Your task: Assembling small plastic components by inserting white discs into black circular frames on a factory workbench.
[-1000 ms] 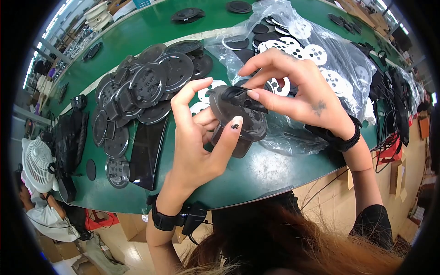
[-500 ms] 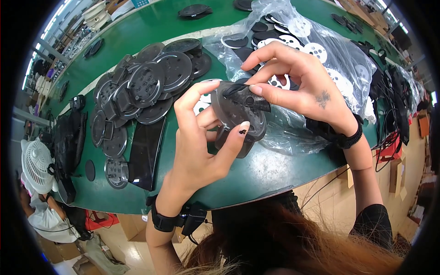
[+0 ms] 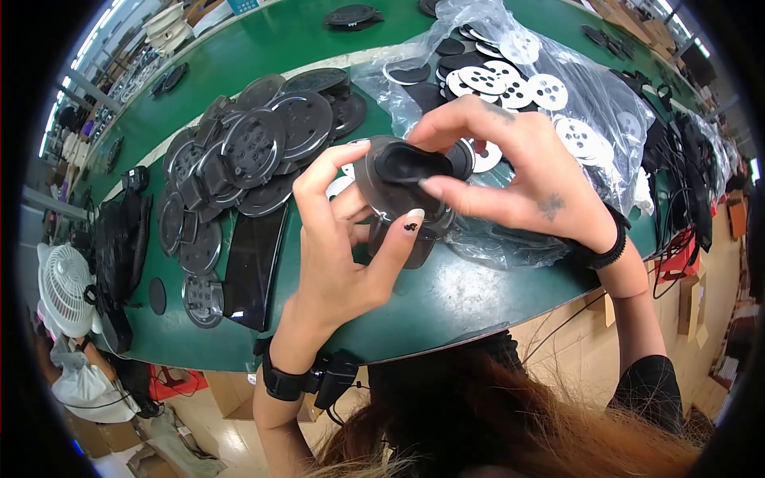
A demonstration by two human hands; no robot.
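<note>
My left hand grips a round, smoky translucent plastic base by its rim above the near table. The thumb presses the near side and the fingers wrap behind. Across the base's upper face lies a thin, curved black pad, glossy and bent into a hollow. My right hand pinches this pad at its right end, with thumb and index finger closed on it. The base's underside and my left fingertips are partly hidden.
A heap of similar smoky bases lies to the left, beside a glossy black panel. Behind my right hand, a clear plastic bag holds several white discs. Black cables are at right, a white fan at left.
My right hand has shifted slightly down, and the black pad now spreads in a hollow curve over the base. The base has moved a little left. Dark parts on the far green strip have slid right.
</note>
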